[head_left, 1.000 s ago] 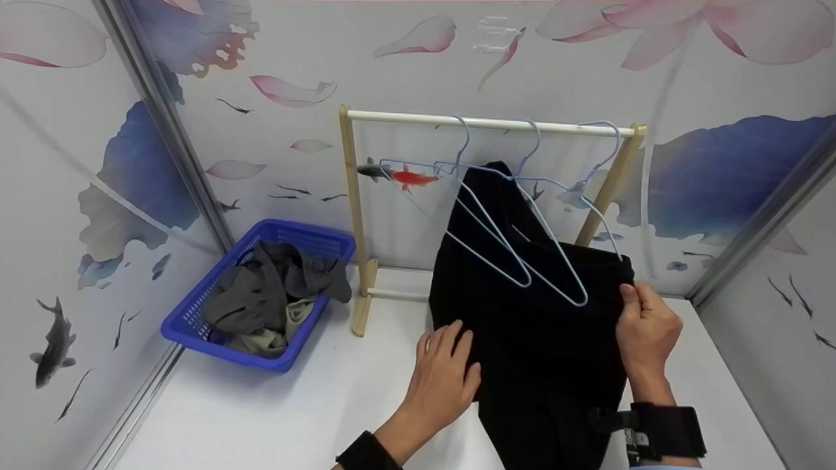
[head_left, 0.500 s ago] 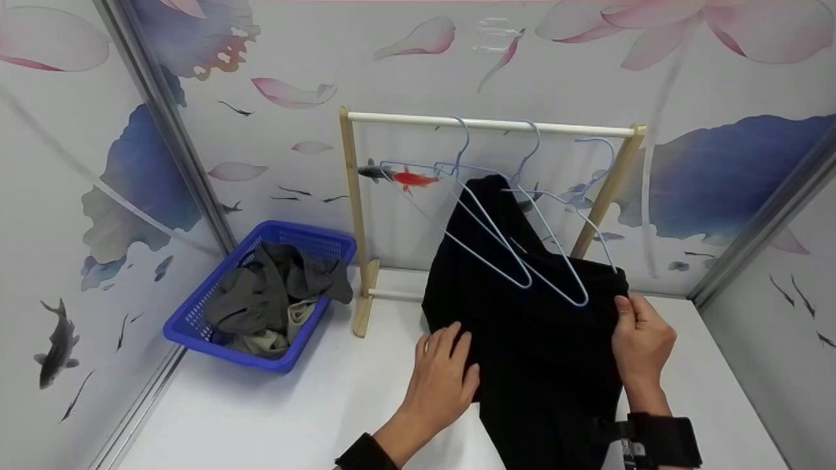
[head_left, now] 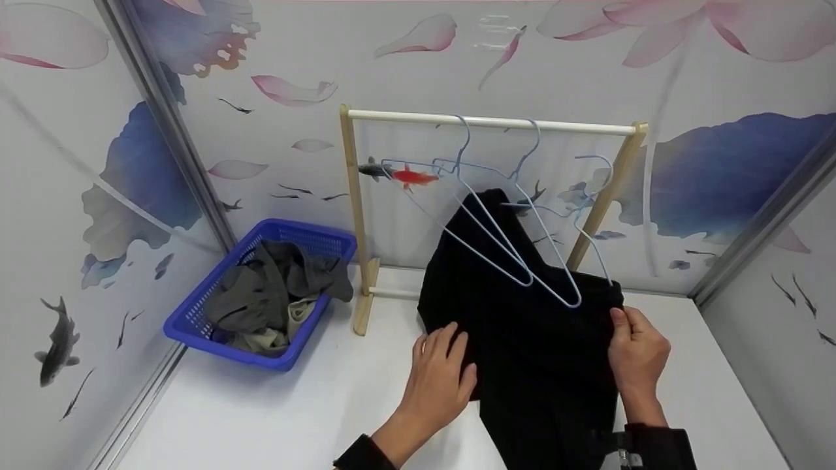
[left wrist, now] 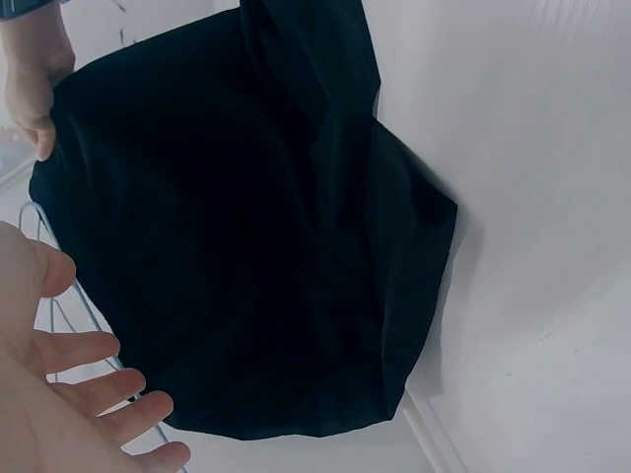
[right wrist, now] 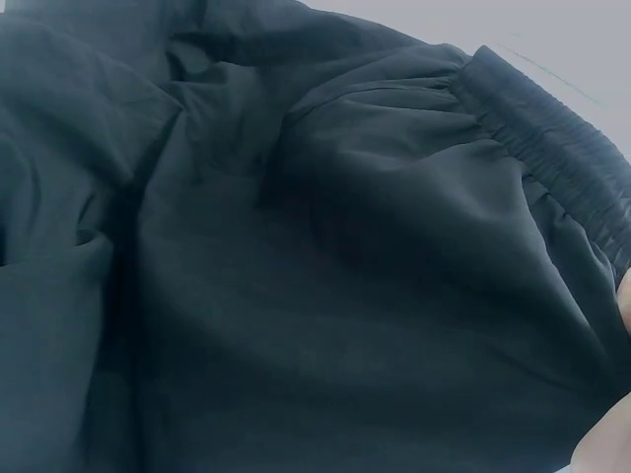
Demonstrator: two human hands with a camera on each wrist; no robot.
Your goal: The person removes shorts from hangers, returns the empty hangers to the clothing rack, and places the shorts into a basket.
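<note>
Black trousers (head_left: pixel 535 365) with a gathered elastic waistband (left wrist: pixel 59 182) hang tilted in front of the rack. My right hand (head_left: pixel 640 349) pinches the waistband's right corner between thumb and fingers. A light blue wire hanger (head_left: pixel 591 238) reaches into the waist opening, its hook below the rail and apart from it. My left hand (head_left: pixel 436 382) is by the trousers' left side, fingers extended; the left wrist view shows that hand (left wrist: pixel 74 384) with spread fingers, gripping nothing. In the right wrist view the trousers (right wrist: pixel 325 296) fill most of the picture, with fingertips at the right edge.
Two more blue hangers, a left one (head_left: pixel 466 140) and a right one (head_left: pixel 537 140), hang from the wooden rack's rail (head_left: pixel 405 117) and overlap the trousers. A blue basket (head_left: pixel 219 352) with grey and beige clothes (head_left: pixel 251 297) stands left on the white table (head_left: pixel 215 418).
My right hand has moved down and slightly left, lowering the trousers and their hanger. That hanger's hook has dropped from rail height to below it. The left hand has barely moved.
</note>
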